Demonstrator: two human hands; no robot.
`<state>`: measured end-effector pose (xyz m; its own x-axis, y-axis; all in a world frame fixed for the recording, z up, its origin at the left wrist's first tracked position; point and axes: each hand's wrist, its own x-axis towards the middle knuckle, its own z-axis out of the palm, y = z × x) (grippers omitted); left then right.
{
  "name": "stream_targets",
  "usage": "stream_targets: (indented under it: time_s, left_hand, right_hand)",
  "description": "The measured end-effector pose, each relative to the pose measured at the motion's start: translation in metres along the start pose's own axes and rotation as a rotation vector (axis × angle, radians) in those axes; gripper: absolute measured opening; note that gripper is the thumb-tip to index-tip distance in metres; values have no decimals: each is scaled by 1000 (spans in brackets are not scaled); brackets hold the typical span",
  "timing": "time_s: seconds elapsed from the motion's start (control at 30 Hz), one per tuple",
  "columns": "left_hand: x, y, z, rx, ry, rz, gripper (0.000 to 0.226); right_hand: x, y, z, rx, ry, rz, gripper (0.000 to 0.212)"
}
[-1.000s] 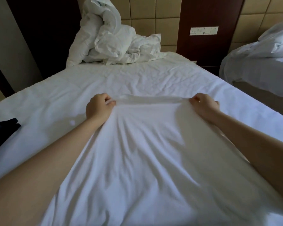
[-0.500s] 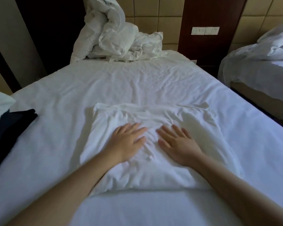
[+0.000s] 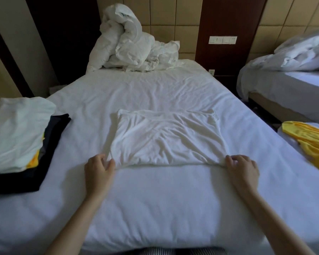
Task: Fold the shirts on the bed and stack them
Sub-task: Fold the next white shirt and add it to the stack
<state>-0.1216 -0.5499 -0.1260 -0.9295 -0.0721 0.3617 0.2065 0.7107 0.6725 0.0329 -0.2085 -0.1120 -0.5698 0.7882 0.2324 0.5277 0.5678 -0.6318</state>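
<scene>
A white shirt [image 3: 166,138] lies folded into a rectangle in the middle of the bed [image 3: 155,199]. My left hand [image 3: 98,170] pinches its near left corner and my right hand [image 3: 241,168] pinches its near right corner. A stack of folded shirts [image 3: 17,137] sits at the left side of the bed, white on top with yellow, grey and black layers under it. A yellow shirt [image 3: 309,142] lies loose at the right edge of the bed.
A crumpled white duvet [image 3: 129,43] is piled at the head of the bed against the padded wall. A second bed [image 3: 287,83] with rumpled bedding stands to the right across a narrow gap. Wall switches [image 3: 222,40] sit on the dark panel.
The shirt was folded over and pressed flat with both palms. Both hands have since slid back to its near corners and closed on them. The view has widened, showing the stack and yellow shirt.
</scene>
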Motion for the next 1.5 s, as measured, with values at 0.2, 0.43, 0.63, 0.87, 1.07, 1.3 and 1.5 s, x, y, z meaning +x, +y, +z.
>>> stream_targets:
  time_s: [0.2, 0.43, 0.63, 0.87, 1.07, 1.3, 1.5]
  left_hand:
    - [2, 13, -17, -76, -201, -23, 57]
    - [18, 14, -16, -293, -406, -127, 45]
    - [21, 25, -25, -775, -374, -448, 19]
    - [27, 7, -45, -814, -356, -597, 8]
    - [34, 5, -63, -773, -223, -578, 16]
    - [0, 2, -78, -409, -368, -468, 21]
    - [-19, -13, -93, -522, -256, -554, 12]
  right_hand:
    - [-7, -7, -8, 99, -94, -60, 22]
    - [7, -16, -12, 226, -353, 4, 46]
    - [20, -25, -15, 280, -377, 195, 41]
    - [1, 7, -34, 46, -222, 205, 36]
    - [15, 0, -59, 416, -190, 198, 16]
    - [-17, 31, -59, 668, -210, 430, 27]
    - [-31, 38, -77, 453, -83, 402, 21]
